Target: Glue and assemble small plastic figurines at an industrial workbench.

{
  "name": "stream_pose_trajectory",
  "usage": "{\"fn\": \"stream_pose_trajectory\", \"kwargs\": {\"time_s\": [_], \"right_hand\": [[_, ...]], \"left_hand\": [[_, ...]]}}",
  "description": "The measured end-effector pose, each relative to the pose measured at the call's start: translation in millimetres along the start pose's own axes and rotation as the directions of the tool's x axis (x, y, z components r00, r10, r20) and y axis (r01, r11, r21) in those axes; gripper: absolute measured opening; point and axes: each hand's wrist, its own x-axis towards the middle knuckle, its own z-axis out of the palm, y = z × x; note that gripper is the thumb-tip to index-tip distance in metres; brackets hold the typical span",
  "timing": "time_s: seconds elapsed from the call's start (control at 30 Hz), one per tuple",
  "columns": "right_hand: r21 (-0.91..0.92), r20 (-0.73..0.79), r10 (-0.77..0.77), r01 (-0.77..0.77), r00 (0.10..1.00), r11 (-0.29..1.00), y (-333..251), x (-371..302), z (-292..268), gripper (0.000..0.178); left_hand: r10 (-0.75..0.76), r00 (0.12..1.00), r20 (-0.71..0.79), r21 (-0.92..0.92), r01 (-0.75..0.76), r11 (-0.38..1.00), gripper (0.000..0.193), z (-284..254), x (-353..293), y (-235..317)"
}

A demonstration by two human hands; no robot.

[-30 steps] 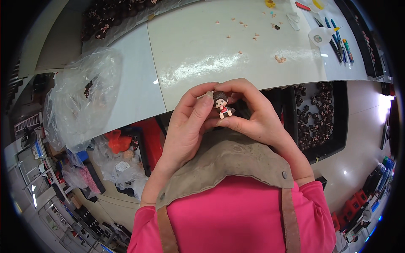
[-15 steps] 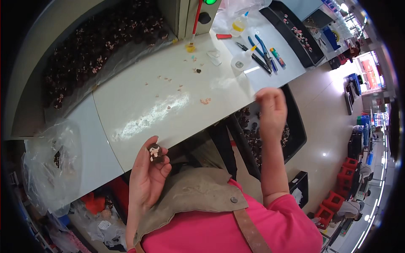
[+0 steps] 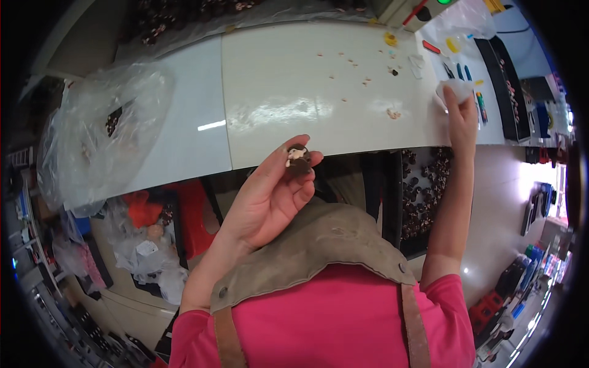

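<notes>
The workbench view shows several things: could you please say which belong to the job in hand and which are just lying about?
Likely in use:
figurine, held by left hand;
white bottle, touched by right hand.

Apparently lying about:
clear plastic bag;
pale scraps;
red object.

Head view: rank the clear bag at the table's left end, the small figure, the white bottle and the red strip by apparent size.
1. Clear bag
2. Small figure and white bottle: too alike to rank, with the right hand partly covering the bottle
3. Red strip
</notes>
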Motion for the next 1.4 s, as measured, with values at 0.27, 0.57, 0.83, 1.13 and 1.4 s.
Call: {"fn": "stream_pose_trajectory", "kwargs": {"time_s": [0.27,0.57,0.83,1.13,1.4], "right_hand": [[-0.033,0.050,-0.147,0.148,0.988,0.988,-104,-84,-15,0.044],[0.112,0.236,-0.415,0.399,0.879,0.910,-134,-94,9,0.058],[-0.086,0.457,-0.444,0.534,0.771,0.841,-148,-87,22,0.053],[-0.117,0.523,-0.414,0.544,0.745,0.831,-153,-84,32,0.047],[-0.155,0.574,-0.401,0.576,0.714,0.803,-150,-84,31,0.055]], "left_hand": [[-0.022,0.998,0.051,0.024,0.021,0.999,0.040,-11,-11,5],[-0.039,0.999,0.008,0.034,0.039,0.999,0.044,-14,-10,2],[-0.032,0.999,-0.020,0.063,0.033,0.997,0.043,-18,-12,2],[-0.054,0.998,-0.022,0.054,0.055,0.997,0.042,-20,-11,2],[-0.062,0.998,-0.013,0.049,0.062,0.997,0.040,-21,-11,1]]}}
